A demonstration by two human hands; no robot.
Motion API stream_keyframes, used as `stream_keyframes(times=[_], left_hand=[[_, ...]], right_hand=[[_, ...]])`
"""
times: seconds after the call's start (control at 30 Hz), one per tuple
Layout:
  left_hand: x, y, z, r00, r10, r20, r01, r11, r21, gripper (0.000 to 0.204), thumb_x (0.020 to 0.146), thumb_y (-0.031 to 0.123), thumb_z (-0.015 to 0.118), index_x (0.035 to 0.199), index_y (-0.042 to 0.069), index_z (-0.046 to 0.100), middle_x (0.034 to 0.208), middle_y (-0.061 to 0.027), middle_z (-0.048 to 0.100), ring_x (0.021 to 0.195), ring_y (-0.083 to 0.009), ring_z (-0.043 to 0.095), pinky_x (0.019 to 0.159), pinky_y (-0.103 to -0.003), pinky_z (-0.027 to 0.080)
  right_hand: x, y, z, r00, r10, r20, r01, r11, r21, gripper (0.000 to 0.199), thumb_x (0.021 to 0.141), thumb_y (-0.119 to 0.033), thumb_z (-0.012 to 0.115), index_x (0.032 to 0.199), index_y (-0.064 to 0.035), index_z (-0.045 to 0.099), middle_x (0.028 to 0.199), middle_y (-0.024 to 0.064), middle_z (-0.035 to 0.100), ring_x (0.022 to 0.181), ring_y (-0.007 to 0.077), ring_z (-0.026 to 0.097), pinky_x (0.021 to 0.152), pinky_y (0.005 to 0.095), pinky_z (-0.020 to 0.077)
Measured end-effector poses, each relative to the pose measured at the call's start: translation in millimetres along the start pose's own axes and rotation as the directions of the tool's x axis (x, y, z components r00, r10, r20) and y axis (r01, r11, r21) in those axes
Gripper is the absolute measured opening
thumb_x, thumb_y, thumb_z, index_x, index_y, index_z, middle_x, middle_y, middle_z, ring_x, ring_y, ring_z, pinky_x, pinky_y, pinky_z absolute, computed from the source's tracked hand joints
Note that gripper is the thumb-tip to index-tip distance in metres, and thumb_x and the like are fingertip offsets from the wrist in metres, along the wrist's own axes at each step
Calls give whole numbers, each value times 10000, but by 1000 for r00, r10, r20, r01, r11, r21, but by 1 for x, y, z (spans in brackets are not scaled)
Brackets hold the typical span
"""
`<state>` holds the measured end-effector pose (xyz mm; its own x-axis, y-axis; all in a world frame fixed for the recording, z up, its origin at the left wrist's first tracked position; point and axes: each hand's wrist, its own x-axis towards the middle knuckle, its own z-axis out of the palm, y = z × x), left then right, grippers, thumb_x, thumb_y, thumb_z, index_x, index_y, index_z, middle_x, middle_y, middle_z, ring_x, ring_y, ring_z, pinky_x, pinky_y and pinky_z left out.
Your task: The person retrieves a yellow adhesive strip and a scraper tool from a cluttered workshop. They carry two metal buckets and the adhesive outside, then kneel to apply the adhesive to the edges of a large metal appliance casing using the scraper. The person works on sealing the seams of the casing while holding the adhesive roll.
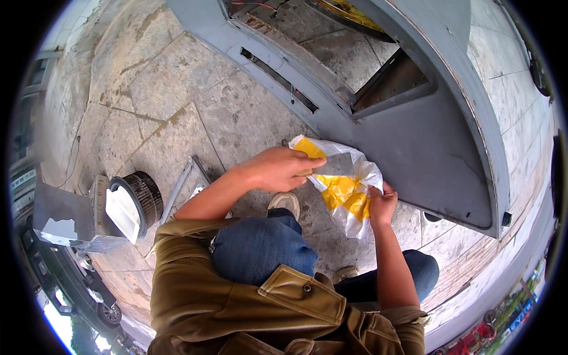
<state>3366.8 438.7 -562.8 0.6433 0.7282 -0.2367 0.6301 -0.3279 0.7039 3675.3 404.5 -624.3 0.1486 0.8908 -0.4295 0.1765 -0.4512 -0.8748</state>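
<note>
Olive-brown cloth of the buttoned jacket point(299, 296) I wear lies nearest, with one knee in blue denim point(263, 245) bent just beyond it and a beige shoe point(285, 204) on the grey stone-slab floor point(160, 112). Both hands are apart from each other and closed on things: my left hand point(283, 169) grips a flat grey scraper-like blade point(336, 164) that reaches over a crumpled white-and-yellow plastic bag point(343, 192), while my right hand point(383, 204) pinches that bag's right edge. It hangs in front of me, between my forearms, near a large grey metal panel point(402, 136) with a curved edge, a long slot and a wide opening. Well to my left on the floor stands a dark, pleated, round filter point(152, 195) with a white plastic piece point(121, 213) against it, and a thin grey metal bar point(176, 190) lies near my left forearm.
</note>
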Motion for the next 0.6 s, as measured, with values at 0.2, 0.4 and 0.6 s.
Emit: stream_keyframes(times=[0.2,0.4,0.6], left_hand=[[19,-23,7,900,-269,-342,254,963,-89,557,823,140,580,1353,144,413,1017,-141,585,873,-335,593,755,-405,487],[29,-39,11,902,-246,-355,196,966,-171,558,822,151,590,1353,136,417,1023,-168,587,897,-356,581,783,-397,473],[35,-51,1,918,-205,-339,150,972,-182,565,817,146,600,1353,132,421,1019,-185,596,900,-364,577,804,-389,468]], right_hand=[[-14,-6,15,989,-57,136,69,994,-86,173,787,49,590,950,44,647,870,53,679,779,86,591,725,235,463],[-16,-2,7,994,-16,109,19,1000,-25,134,823,8,595,941,17,657,871,26,669,786,73,580,721,232,462],[-19,-8,9,993,-20,118,22,1000,-15,119,829,-23,615,935,6,663,854,13,665,774,66,573,707,236,461]])
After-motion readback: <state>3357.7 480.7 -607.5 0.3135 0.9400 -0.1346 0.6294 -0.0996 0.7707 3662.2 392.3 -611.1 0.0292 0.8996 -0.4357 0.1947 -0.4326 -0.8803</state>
